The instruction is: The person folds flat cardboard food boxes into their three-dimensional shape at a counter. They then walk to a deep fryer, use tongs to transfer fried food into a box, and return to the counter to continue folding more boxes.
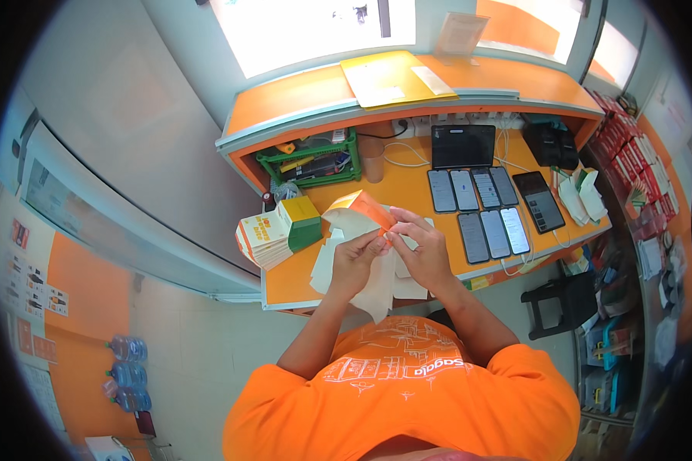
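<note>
My left hand and my right hand meet over the front of the orange desk. Both pinch an orange and white flat cardboard carton, which is partly folded up and tilted toward the left. Under my hands lie several pale unfolded carton blanks, hanging over the desk's front edge. My orange shirt fills the bottom of the view.
A stack of flat printed cartons and a green and yellow box sit at the left of the desk. Several phones, a tablet and a green crate lie behind. A black stool stands at the right.
</note>
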